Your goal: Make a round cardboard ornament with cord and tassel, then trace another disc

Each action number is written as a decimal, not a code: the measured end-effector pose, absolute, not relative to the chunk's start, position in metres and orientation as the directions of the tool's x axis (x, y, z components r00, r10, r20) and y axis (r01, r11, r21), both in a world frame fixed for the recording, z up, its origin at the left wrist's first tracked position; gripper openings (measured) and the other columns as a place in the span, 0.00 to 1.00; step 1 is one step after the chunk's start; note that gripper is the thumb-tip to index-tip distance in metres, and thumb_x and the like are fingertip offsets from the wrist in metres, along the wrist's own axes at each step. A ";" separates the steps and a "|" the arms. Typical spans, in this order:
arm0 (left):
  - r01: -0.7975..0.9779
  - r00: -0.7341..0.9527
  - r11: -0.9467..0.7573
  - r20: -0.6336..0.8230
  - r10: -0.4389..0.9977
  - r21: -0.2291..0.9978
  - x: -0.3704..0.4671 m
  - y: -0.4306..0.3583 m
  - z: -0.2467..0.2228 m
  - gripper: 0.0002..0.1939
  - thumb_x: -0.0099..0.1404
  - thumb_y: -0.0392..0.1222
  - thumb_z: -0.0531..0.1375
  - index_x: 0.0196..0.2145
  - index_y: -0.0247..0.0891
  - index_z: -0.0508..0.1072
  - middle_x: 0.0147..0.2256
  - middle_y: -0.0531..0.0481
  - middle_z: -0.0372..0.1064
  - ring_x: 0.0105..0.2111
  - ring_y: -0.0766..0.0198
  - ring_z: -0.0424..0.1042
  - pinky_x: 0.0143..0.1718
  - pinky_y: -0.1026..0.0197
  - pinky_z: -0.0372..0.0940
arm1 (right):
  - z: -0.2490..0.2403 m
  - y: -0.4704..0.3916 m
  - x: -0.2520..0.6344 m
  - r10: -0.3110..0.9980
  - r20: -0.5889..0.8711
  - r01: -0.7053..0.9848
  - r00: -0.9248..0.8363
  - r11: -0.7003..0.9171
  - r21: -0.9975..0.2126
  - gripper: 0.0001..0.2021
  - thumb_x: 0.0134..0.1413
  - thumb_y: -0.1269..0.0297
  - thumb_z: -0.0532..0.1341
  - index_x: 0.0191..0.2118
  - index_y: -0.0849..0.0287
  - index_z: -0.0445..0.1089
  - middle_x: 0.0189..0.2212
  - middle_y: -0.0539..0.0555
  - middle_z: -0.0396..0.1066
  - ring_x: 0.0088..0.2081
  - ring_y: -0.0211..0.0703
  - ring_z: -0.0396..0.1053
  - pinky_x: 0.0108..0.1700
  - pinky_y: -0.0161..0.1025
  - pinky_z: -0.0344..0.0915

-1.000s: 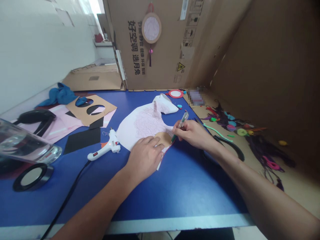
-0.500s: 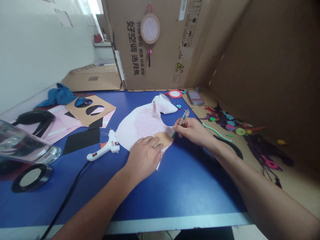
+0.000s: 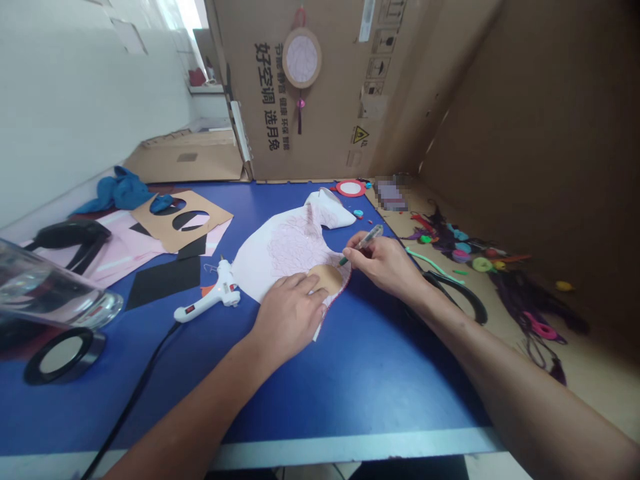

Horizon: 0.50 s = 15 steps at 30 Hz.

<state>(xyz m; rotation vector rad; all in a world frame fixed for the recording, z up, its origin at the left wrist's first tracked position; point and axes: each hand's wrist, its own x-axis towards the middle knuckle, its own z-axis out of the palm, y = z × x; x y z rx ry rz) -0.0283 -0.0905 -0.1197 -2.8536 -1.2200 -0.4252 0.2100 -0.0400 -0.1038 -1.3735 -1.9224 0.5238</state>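
My left hand (image 3: 290,310) lies flat, fingers stretched, pressing a tan cardboard disc (image 3: 327,279) onto a white sheet with a fine purplish branching pattern (image 3: 295,247). The fingers cover the disc's left part. My right hand (image 3: 383,263) is closed around a clear pen (image 3: 367,239) with a green grip. Its tip rests at or very near the disc's upper right edge; actual contact I cannot tell. The sheet's far end curls up, and a dark red line runs along its right edge.
Left of the sheet are a white glue gun (image 3: 213,293) with a black cord, black card (image 3: 165,281), cardboard with two round holes (image 3: 210,207), a clear glass (image 3: 55,287) and a tape roll (image 3: 65,357). Black-handled scissors (image 3: 470,297) and coloured cords (image 3: 535,287) lie right.
The pen tip has moved up and slightly left along the disc's edge, and the pen leans over more. My left hand stays in place on the disc.
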 end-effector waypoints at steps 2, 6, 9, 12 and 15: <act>0.711 0.659 -0.696 0.251 0.709 0.098 -0.028 -0.091 -0.119 0.14 0.74 0.36 0.58 0.51 0.41 0.82 0.55 0.42 0.77 0.53 0.49 0.76 0.54 0.43 0.73 | -0.104 -0.040 0.210 0.934 0.309 0.650 -0.178 0.347 -0.676 0.14 0.66 0.58 0.60 0.29 0.57 0.71 0.32 0.51 0.76 0.29 0.40 0.66 0.35 0.40 0.58; 0.711 0.660 -0.696 0.243 0.711 0.103 -0.027 -0.091 -0.119 0.14 0.74 0.36 0.58 0.52 0.40 0.81 0.55 0.42 0.77 0.54 0.48 0.76 0.54 0.42 0.73 | -0.103 -0.041 0.208 0.935 0.308 0.651 -0.178 0.347 -0.676 0.13 0.66 0.58 0.61 0.31 0.57 0.73 0.31 0.50 0.75 0.28 0.40 0.65 0.35 0.39 0.58; 0.713 0.659 -0.694 0.239 0.713 0.104 -0.028 -0.091 -0.119 0.14 0.75 0.36 0.58 0.52 0.40 0.81 0.55 0.42 0.77 0.54 0.48 0.76 0.55 0.42 0.73 | -0.104 -0.041 0.207 0.929 0.318 0.650 -0.191 0.362 -0.668 0.12 0.66 0.59 0.61 0.32 0.58 0.73 0.31 0.50 0.75 0.29 0.40 0.65 0.36 0.39 0.58; 0.712 0.661 -0.696 0.244 0.709 0.093 -0.028 -0.091 -0.119 0.14 0.75 0.36 0.57 0.52 0.41 0.81 0.55 0.42 0.77 0.53 0.48 0.76 0.54 0.42 0.73 | -0.105 -0.041 0.207 0.925 0.323 0.658 -0.199 0.370 -0.656 0.11 0.66 0.59 0.61 0.33 0.58 0.74 0.30 0.50 0.74 0.29 0.41 0.66 0.36 0.39 0.58; 0.711 0.663 -0.697 0.242 0.709 0.093 -0.028 -0.090 -0.118 0.14 0.75 0.37 0.58 0.52 0.41 0.81 0.55 0.42 0.77 0.53 0.48 0.76 0.54 0.42 0.73 | -0.103 -0.042 0.209 0.926 0.315 0.665 -0.208 0.370 -0.649 0.11 0.66 0.60 0.60 0.32 0.57 0.73 0.29 0.50 0.74 0.29 0.41 0.67 0.36 0.39 0.58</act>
